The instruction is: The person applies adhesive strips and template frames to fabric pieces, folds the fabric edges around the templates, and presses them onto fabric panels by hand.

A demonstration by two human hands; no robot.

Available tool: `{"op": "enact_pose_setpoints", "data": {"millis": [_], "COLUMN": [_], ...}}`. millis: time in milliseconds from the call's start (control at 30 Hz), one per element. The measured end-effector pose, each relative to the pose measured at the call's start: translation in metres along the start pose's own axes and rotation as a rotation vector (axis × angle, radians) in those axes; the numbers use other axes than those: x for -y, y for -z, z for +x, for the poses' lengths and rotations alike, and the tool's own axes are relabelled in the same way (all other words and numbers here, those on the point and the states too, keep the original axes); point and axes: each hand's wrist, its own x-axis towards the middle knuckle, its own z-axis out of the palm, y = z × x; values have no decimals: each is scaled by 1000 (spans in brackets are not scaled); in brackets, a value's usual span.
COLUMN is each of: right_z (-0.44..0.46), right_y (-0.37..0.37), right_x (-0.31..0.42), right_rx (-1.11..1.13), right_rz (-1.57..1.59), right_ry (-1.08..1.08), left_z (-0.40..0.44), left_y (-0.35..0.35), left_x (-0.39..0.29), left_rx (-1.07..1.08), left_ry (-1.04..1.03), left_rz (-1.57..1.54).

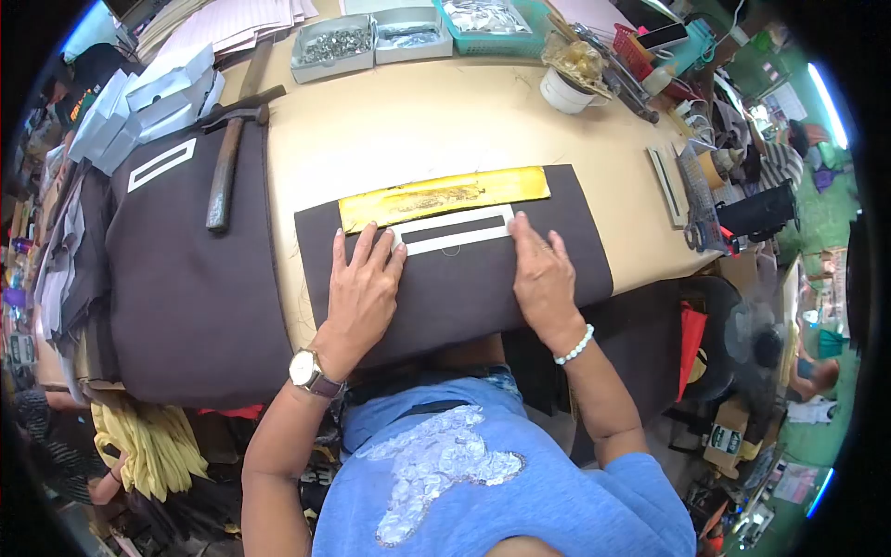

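Centrally, lying flat on a dark cloth piece [455, 302]: white slotted frame [464, 240], long and narrow, set slightly aslant, dark cloth visible through the slot. Just above, along the upper edge of the same cloth: yellow strip [445, 195], streaked with brown along the middle. Fine loop of thread just below the slot.

Left hand [364, 286], just left of centre: fingers spread and laid flat, not clenched, nothing grasped; tips near the yellow strip's lower edge and at the frame's left end. Right hand [543, 277], right of centre: loosely extended, nothing gripped, leading fingertip at the frame's right end. Firmness of pressure: cannot tell. Watch [303, 369] at the left wrist, pale dial, markings too small to read. Pale bead bracelet [577, 347] at the right wrist.

Left of frame: larger dark cloth [195, 297], with second white frame [161, 174] and wooden-handled hammer [225, 172] on top. Upper middle, on a tan tabletop [408, 121]: grey box [334, 46] of small metal pieces, similar box beside it, then teal basket [492, 42]. Upper right: white tub [562, 93].

Writing: dark label on a carton [727, 438], lower right, illegible. Orange and green marks on a dark item [79, 110], upper left; likewise unreadable. No brand made out.
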Motion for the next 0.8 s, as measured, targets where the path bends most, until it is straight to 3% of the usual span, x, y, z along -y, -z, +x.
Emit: {"op": "enact_pose_setpoints", "data": {"millis": [133, 267, 300, 367, 400, 533, 800], "right_z": [10, 38, 39, 39, 38, 33, 25], "right_y": [15, 10, -3, -28, -40, -28, -5], "right_x": [-14, 30, 56, 96, 107, 83, 16], "right_rx": [85, -200, -160, -12, -64, 73, 55], "right_rz": [-168, -136, 63, 136, 182, 153, 29], "right_ry": [-161, 88, 88, 224, 204, 138, -17], "left_z": [1, 6, 6, 6, 7, 6, 10], "left_y": [-2, -2, -2, 0, 2, 5, 9], "left_x": [2, 5, 5, 9, 11, 13, 13], "left_rx": [-5, -42, -39, 3, 8, 33, 60], "left_ry": [-11, -18, -24, -39, -51, -62, -84], "left_rz": [-33, -78, -94, -97, -98, -74, -26]}}
